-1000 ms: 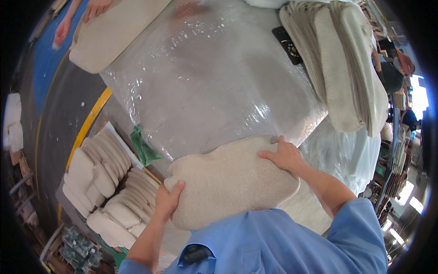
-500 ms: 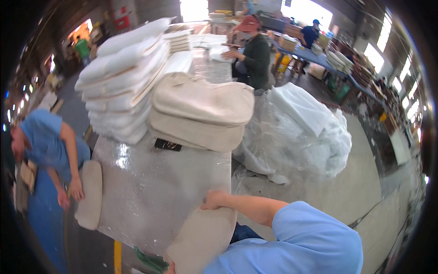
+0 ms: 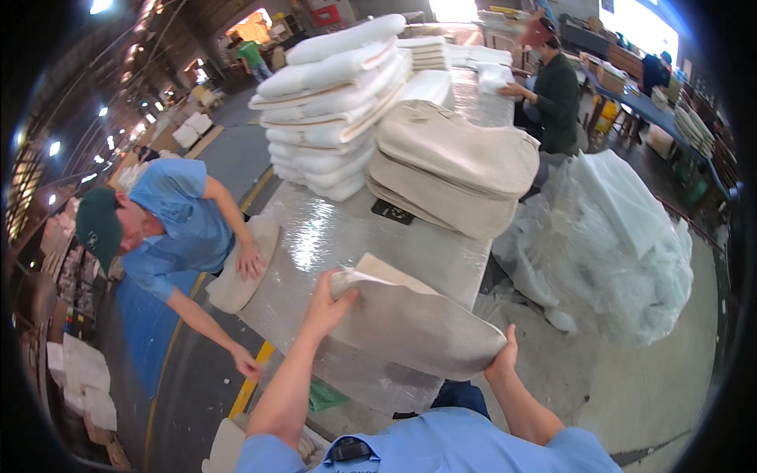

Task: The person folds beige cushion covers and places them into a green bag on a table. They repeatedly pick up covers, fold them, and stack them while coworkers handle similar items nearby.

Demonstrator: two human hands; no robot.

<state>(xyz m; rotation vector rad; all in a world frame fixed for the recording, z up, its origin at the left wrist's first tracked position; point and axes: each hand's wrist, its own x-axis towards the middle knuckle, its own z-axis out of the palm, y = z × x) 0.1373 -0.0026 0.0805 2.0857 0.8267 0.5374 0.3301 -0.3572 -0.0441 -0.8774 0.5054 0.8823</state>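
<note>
Both forearms rise from the lower edge of the frame. The left hand [image 3: 330,303] grips the upper left end of a beige cushion cover [image 3: 410,323], fingers curled over its edge. The right hand [image 3: 503,359] clasps the lower right end, thumb up along the fabric. The cover lies at lower centre, its long axis running from upper left down to lower right, over the near edge of a plastic-wrapped table [image 3: 339,236]. Farther up the table sit a stack of beige covers [image 3: 457,169] and a pile of white foam pads [image 3: 339,94]. A small flat black rectangle [image 3: 392,211] lies between. At left, a person in a blue shirt [image 3: 177,217] presses a foam pad [image 3: 244,264]. Clear plastic bags [image 3: 623,244] heap at right.
</note>
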